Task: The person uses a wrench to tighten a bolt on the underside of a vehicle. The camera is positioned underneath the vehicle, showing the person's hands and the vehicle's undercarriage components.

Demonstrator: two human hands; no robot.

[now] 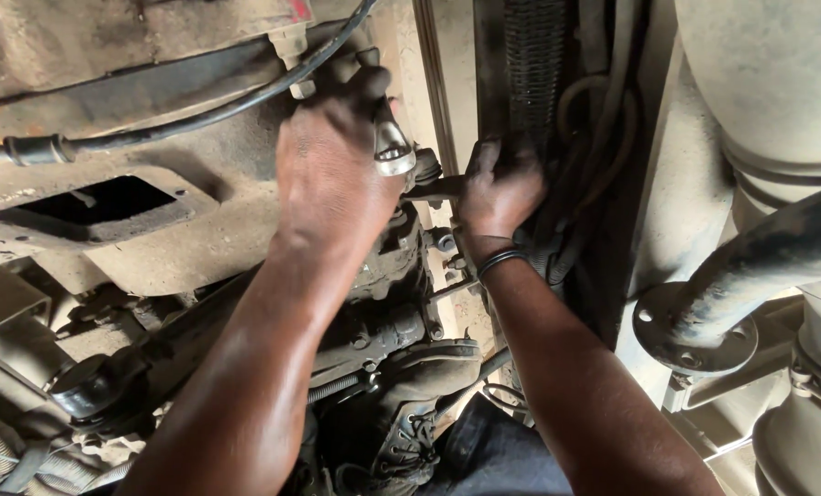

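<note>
1. Head view looked up at a grimy vehicle underside (pixel 135 230), with both of your hands raised near the upper middle of the frame.
2. Your left hand (pixel 332 174) had its fingers clamped around a shiny wrench (pixel 392 147), whose ring end showed just right of the knuckles.
3. Your right hand (pixel 498 193), a dark band (pixel 502 262) on its wrist, had its fingers curled around a second, darker tool (pixel 433 188) pointing left toward the wrench; its far end was hidden.
4. Both tools met at a fitting (pixel 424 165) between the hands, mostly covered, so the fastener itself could not be made out.
5. As a judgement, you were mid-way through turning a fastener, one tool holding, the other turning.
6. Next move seemed to call for a steady counter-hold and a short swing clear of the black cable (pixel 199 115) at upper left.
</note>
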